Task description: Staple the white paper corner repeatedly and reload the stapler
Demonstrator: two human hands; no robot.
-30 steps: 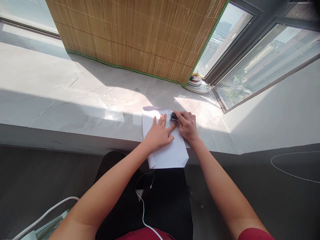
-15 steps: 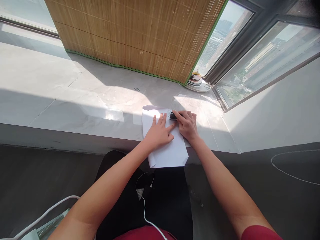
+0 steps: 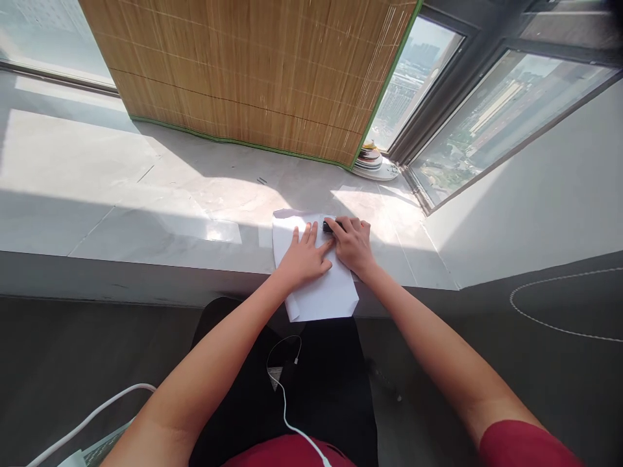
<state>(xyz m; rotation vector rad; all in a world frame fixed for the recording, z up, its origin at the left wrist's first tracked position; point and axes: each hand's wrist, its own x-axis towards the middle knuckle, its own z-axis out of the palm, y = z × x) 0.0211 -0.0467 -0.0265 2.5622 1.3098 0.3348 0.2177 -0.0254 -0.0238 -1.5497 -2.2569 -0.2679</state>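
A white sheet of paper with folded corners lies on the pale stone window ledge, its near end sticking out past the ledge's edge. My left hand is spread flat on the paper, holding nothing. Close beside it, my right hand is closed round a small black block-shaped tool, pressed against the paper's upper right part. Most of the tool is hidden by my fingers, so its kind cannot be made out. Faint small marks show on the paper next to it.
A bamboo blind with green edging hangs over the window. Stacked round plates or discs stand in the corner by the window frame. A white cable hangs over my lap. Two small dark slivers lie on the ledge.
My right hand has shifted slightly left with the black tool, which now covers more of the faint marks. My left hand stays flat on the paper. The camera view has turned a little.
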